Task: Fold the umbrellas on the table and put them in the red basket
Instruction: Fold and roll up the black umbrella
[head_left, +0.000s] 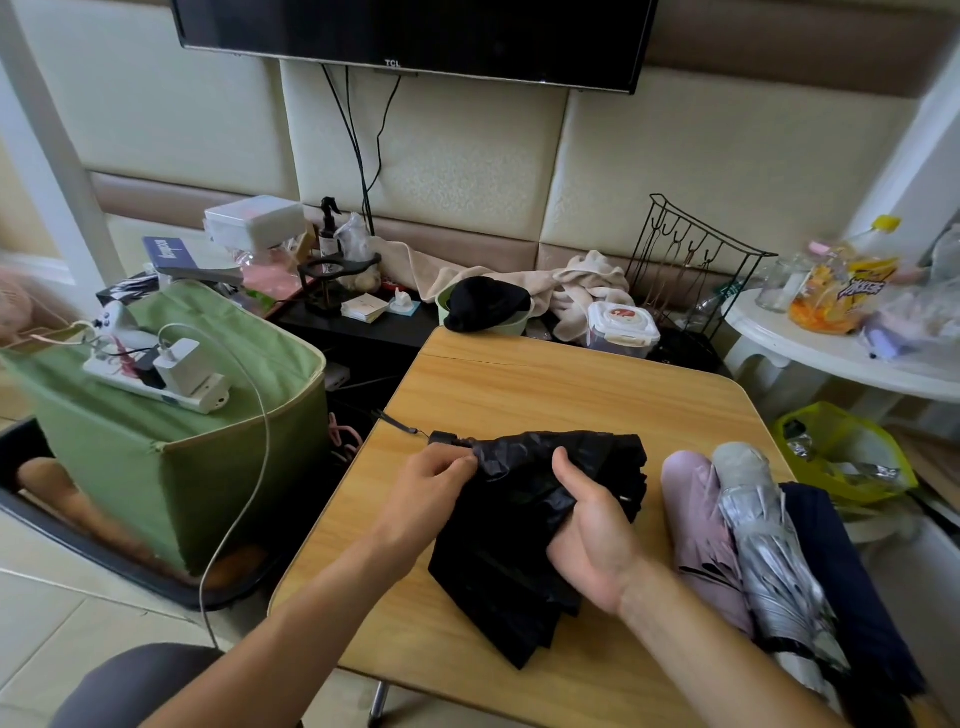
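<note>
A black umbrella (519, 525) lies collapsed on the wooden table (545, 384), its loose canopy spread toward me and its handle with a wrist strap (400, 423) pointing left. My left hand (426, 486) pinches the canopy fabric close to the handle. My right hand (592, 530) grips the bunched middle of the canopy, thumb on top. To the right lie a pink umbrella (696, 530), a silver umbrella (769, 551) and a dark navy umbrella (841, 571), side by side. No red basket is in view.
A green fabric box (171, 462) carrying a power strip and charger stands left of the table. Behind the table are a green bowl with a black cloth (485, 306), a lidded container (621, 322) and a wire rack (691, 260). A white side table (841, 353) stands at right.
</note>
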